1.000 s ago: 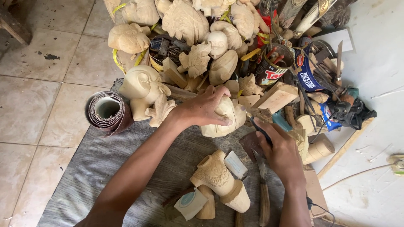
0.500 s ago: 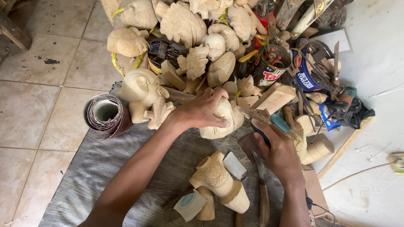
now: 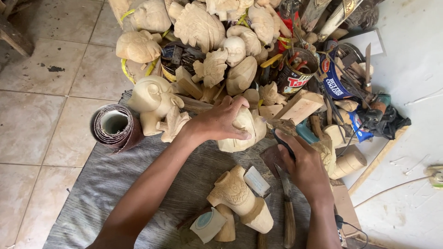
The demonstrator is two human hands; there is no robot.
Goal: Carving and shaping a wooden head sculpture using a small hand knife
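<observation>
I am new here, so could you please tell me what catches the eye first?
A heap of pale wooden carvings fills the top. The left hand grips a rounded carving at centre, the right hand beside it, and a sandpaper roll lies left.

A dense heap of wooden carvings (image 3: 203,27) is blocking the whole far side, with tins (image 3: 295,76) and tools crowding in at the right. The left hand (image 3: 221,122) is lying on a pale carving (image 3: 242,131), closing off the middle. A knife (image 3: 287,203) and 1 carved piece (image 3: 237,198) are lying near the right hand (image 3: 304,163). The grey mat (image 3: 92,193) is offering open room at the lower left, past the roll of sandpaper (image 3: 115,127).
</observation>
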